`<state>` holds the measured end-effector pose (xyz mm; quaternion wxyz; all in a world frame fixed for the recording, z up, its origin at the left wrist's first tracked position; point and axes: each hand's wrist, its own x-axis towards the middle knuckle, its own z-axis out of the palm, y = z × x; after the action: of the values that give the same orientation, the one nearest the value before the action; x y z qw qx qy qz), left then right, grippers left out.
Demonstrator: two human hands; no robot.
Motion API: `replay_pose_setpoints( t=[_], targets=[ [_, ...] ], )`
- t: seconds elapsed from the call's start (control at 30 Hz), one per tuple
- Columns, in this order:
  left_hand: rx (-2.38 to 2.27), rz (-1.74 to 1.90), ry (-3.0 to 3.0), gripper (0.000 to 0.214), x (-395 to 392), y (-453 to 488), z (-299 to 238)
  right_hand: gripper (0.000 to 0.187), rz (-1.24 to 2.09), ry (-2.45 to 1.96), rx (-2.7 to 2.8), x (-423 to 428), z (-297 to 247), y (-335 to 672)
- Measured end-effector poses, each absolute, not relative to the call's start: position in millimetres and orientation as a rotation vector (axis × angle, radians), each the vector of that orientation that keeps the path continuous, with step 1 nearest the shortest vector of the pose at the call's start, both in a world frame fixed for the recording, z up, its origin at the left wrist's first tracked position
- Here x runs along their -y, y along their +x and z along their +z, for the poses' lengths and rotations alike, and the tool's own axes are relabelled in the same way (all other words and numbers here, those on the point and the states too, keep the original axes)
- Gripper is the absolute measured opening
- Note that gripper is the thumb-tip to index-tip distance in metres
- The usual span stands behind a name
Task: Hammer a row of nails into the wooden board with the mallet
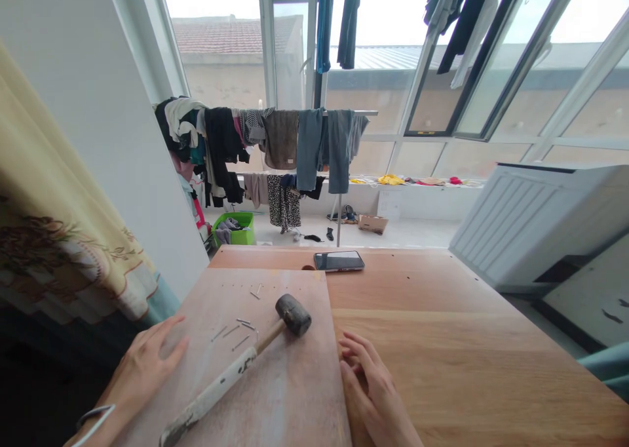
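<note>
Two hands lie on a wooden desk [442, 342]. A thin brown board [295, 388] lies flat on the left part of the desk, from the near edge almost to the far edge. The left hand [147, 362] lies flat on the left edge of the board, by the near left corner of the desk. Its grip is open, with the fingers spread apart, and it holds nothing. A thin bracelet [98, 411] is on that wrist. The right hand [371, 385] lies palm down at the right edge of the board, close to the near edge of the desk. Its grip is open too, with the fingers straight and side by side, and it holds nothing.

A mallet [240, 366] lies on the board between the two hands. Its black head points to the far edge and its pale, worn handle runs back to the near left corner. Neither hand touches it. A few small nails [243, 321] lie loose on the board just left of the mallet head. A black phone [339, 261] lies flat at the far edge of the desk, just past the board.

Past the desk, many clothes [307, 149] hang on a rack [339, 221] by big windows [491, 73].
</note>
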<state>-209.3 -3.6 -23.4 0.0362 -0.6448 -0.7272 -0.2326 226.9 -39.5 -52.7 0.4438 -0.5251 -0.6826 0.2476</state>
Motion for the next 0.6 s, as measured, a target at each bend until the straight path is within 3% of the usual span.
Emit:
replay_pose_setpoints(
  t=[0.37,0.6],
  targets=[
    [1.934,-0.906,-2.25,0.035,30.6,-91.8,-39.8,0.033,0.313,-1.638,1.696,49.0,-71.2,344.2],
    [1.657,-0.592,-2.439,0.026,6.2,-40.6,-6.9,0.04,-0.101,-1.857,1.526,66.0,-54.5,385.9]
  ],
)
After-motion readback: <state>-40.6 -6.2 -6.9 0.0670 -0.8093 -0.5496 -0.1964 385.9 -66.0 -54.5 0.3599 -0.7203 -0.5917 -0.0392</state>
